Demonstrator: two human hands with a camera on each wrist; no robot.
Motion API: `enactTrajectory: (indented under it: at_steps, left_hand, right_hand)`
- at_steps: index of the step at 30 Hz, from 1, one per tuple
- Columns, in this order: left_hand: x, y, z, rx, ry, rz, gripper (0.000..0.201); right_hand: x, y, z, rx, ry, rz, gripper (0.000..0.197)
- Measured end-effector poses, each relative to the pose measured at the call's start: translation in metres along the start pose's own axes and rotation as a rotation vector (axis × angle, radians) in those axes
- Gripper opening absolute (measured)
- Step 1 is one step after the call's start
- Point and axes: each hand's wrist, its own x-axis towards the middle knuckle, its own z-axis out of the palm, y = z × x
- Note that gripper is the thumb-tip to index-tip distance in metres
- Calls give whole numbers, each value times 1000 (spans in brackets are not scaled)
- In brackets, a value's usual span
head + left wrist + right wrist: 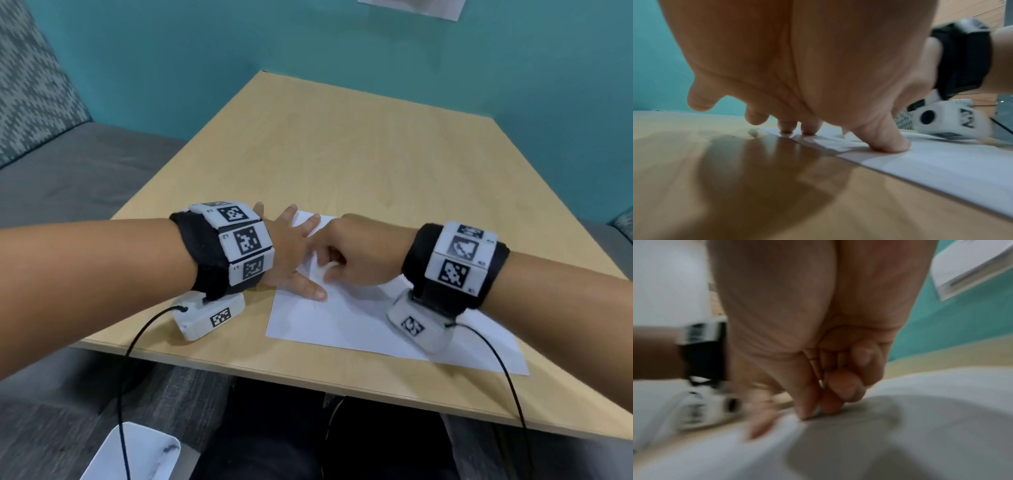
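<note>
The wooden table (342, 154) lay under both hands, bare beyond the fingertips. The sheet of paper (342, 329) lay flat on it, under the right hand and under the thumb side of the left, and ran back beneath the right wrist towards the person.

The left hand (287, 253) was released and spread. Its thumb (888, 142) and two fingertips pressed the sheet near its edge, while its outer fingers stood off the paper above bare wood.

The right hand (359, 253) sat just beside the left thumb with its fingers curled. Thumb and forefinger (809, 412) seemed to pinch a small raised ridge of the sheet, though that view was blurred.

The step looked like starting a fold or crease. To do it well, the left hand probably needed to bear straight down so the sheet could not slide. The right would best draw the ridge away from the left thumb in one even line, then flatten it with the fingertip. Pinching too hard or pulling askew would likely wrinkle the paper.
</note>
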Motion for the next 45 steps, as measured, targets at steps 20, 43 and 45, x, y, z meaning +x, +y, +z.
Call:
enactTrajectory:
  at_steps: [20,43,45]
  left_hand:
    - [6,-5,4,27,18,-21,116]
    - [6,-7,4,-1,24,-4,117]
    - [5,-7,4,-1,13,-2,118]
  right_hand:
    - [0,25,-10,-13,70,103,9]
    - [-9,20,-1,-1,37,34,6]
    - [-8,25,-1,-11,58,55,4]
